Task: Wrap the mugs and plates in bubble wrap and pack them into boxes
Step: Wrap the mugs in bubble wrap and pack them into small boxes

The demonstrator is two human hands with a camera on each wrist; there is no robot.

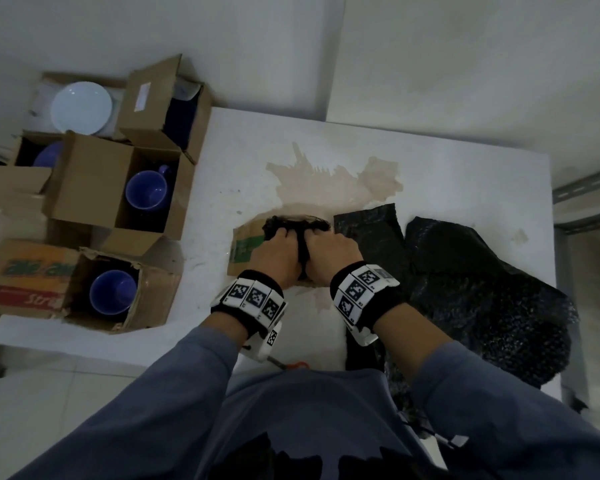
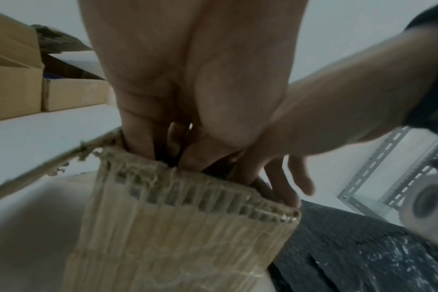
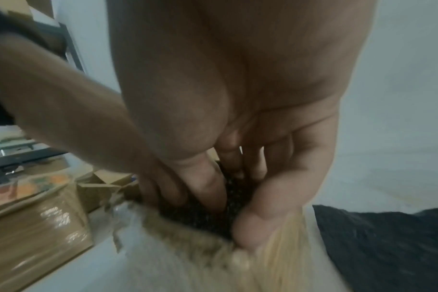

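Note:
A small cardboard box (image 1: 245, 251) stands on the white table (image 1: 465, 174), right in front of me. A bundle wrapped in black bubble wrap (image 1: 295, 223) sits in its open top. My left hand (image 1: 279, 247) and right hand (image 1: 329, 247) lie side by side on the bundle, fingers reaching down into the box around it. In the left wrist view my left fingers (image 2: 143, 138) go down behind the torn corrugated wall (image 2: 188, 227). In the right wrist view my right hand (image 3: 238, 187) has its thumb and fingers on either side of the black bundle (image 3: 208, 215). What the wrap holds is hidden.
Loose black bubble wrap (image 1: 465, 289) covers the table's right side. At the left stand open boxes with blue mugs (image 1: 148, 190) (image 1: 113, 292) and a white plate (image 1: 82, 107). An orange-handled tool (image 1: 297, 365) lies at the near edge. A metal rack (image 1: 582, 192) stands at the right.

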